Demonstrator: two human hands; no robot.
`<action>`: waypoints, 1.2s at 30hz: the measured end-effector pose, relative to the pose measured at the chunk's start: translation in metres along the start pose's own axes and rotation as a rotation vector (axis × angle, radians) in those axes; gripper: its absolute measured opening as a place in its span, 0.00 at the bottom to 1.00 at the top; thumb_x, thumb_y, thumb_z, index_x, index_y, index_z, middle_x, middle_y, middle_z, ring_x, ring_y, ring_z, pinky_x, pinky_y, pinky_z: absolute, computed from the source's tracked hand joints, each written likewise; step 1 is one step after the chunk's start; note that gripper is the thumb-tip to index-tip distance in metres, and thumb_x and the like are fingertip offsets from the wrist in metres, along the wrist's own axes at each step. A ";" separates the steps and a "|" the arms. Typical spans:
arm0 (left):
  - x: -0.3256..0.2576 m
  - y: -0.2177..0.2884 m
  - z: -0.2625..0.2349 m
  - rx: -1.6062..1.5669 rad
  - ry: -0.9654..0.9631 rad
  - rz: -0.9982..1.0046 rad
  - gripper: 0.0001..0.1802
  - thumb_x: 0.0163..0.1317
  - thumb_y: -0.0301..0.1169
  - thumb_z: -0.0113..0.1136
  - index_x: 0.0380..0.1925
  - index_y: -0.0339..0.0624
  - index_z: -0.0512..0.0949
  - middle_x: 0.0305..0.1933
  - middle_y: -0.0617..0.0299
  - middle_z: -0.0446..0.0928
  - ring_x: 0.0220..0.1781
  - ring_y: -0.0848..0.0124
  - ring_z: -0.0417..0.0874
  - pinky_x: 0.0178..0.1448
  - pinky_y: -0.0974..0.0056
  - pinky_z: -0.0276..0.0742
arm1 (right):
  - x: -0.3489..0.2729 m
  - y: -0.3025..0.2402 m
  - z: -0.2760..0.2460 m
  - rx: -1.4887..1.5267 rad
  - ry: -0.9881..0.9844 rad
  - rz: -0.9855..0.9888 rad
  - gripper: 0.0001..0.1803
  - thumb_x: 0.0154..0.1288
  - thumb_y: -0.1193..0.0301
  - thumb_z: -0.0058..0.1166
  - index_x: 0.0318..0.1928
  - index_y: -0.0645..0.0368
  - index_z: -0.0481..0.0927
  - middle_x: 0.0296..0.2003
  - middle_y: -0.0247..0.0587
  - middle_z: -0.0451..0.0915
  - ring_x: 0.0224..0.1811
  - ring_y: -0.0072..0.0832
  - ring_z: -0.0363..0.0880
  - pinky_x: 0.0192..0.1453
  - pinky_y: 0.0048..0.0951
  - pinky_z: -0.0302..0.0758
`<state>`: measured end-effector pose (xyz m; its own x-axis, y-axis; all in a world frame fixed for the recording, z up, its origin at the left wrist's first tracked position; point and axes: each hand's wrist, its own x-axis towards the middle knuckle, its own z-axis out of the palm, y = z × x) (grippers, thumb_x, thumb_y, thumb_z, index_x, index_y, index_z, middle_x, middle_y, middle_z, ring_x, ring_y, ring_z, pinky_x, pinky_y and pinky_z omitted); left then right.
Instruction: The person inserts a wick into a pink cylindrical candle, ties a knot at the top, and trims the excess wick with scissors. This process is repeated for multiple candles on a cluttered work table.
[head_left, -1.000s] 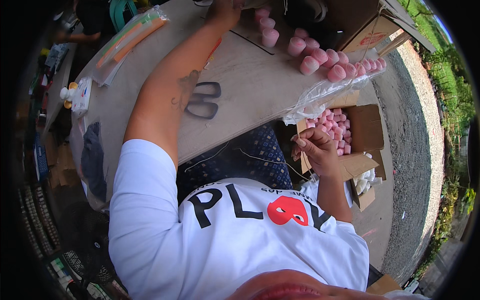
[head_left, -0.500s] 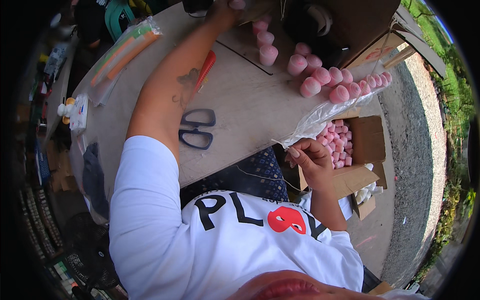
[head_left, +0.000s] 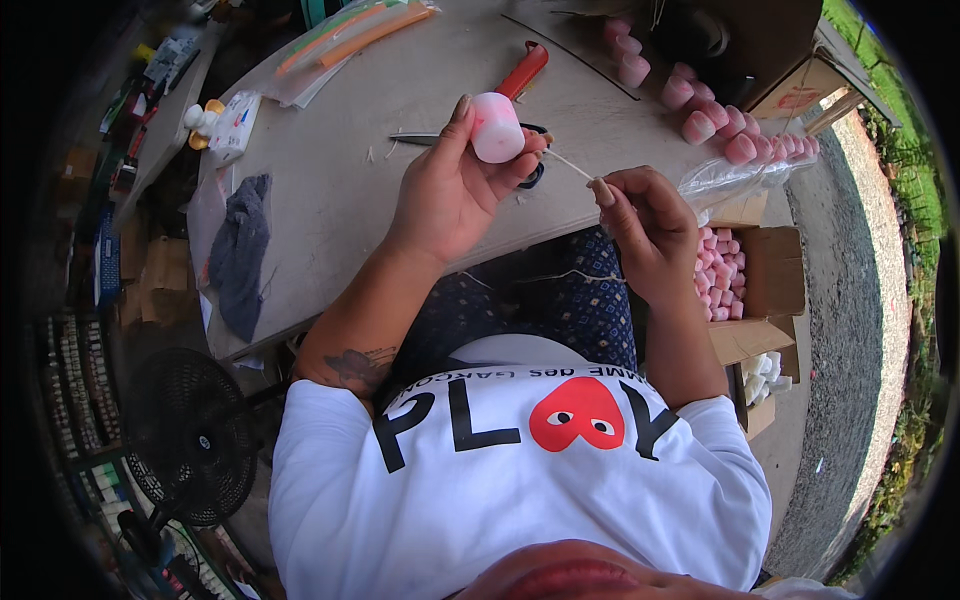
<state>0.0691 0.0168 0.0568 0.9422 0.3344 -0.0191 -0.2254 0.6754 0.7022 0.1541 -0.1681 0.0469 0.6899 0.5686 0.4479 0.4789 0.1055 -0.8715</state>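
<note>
A pink wax candle (head_left: 496, 130), short and cylindrical, is gripped between the thumb and fingers of my left hand (head_left: 440, 200) above the table. In a closed pinch, my right hand (head_left: 650, 230) holds one end of a thin white wick (head_left: 570, 165). Its other end runs to my left fingertips beside the candle; whether it enters the wax is hidden. Under my left hand lie scissors (head_left: 412, 138), their dark handles partly covered. Just beyond the candle is a red-handled tool (head_left: 524, 70).
Several pink candles (head_left: 740, 150) stand along the table's (head_left: 330, 200) right side. Below them, a cardboard box (head_left: 775, 270) holds many more. A dark cloth (head_left: 240, 255) hangs at the left edge, near a black fan (head_left: 190, 435). A thin dark rod (head_left: 570, 58) lies at the back.
My left hand has come back from the far side of the table and now holds a candle. My right hand stays pinched, now with the wick stretched toward the left.
</note>
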 end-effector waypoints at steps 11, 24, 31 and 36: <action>-0.034 -0.014 -0.004 -0.141 -0.022 -0.010 0.22 0.71 0.46 0.45 0.49 0.35 0.67 0.50 0.46 0.73 0.54 0.59 0.78 0.57 0.63 0.78 | -0.020 -0.034 0.022 -0.349 0.020 -0.247 0.04 0.57 0.77 0.62 0.32 0.60 0.79 0.24 0.38 0.74 0.23 0.25 0.76 0.26 0.24 0.71; -0.038 -0.043 -0.007 0.118 -0.098 0.258 0.17 0.69 0.36 0.52 0.52 0.42 0.62 0.52 0.51 0.73 0.57 0.56 0.77 0.60 0.57 0.75 | -0.022 -0.027 0.028 -0.336 -0.003 -0.216 0.06 0.56 0.77 0.62 0.36 0.60 0.81 0.27 0.41 0.78 0.27 0.30 0.78 0.30 0.26 0.74; -0.036 -0.045 -0.004 0.137 -0.059 0.241 0.18 0.66 0.31 0.56 0.51 0.42 0.63 0.53 0.52 0.72 0.57 0.57 0.77 0.60 0.57 0.75 | -0.033 -0.010 0.017 -0.306 0.060 -0.102 0.06 0.56 0.77 0.63 0.35 0.60 0.81 0.28 0.41 0.79 0.31 0.33 0.80 0.35 0.28 0.74; -0.038 -0.054 0.003 0.207 -0.101 0.263 0.25 0.58 0.27 0.66 0.49 0.36 0.61 0.51 0.55 0.68 0.53 0.70 0.74 0.58 0.63 0.75 | -0.032 -0.011 0.015 -0.308 0.081 -0.114 0.06 0.55 0.77 0.63 0.34 0.60 0.81 0.28 0.42 0.80 0.32 0.35 0.80 0.36 0.28 0.74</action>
<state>0.0464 -0.0341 0.0222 0.8808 0.4056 0.2443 -0.4180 0.4236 0.8036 0.1182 -0.1752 0.0391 0.6575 0.4997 0.5640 0.6885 -0.0942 -0.7191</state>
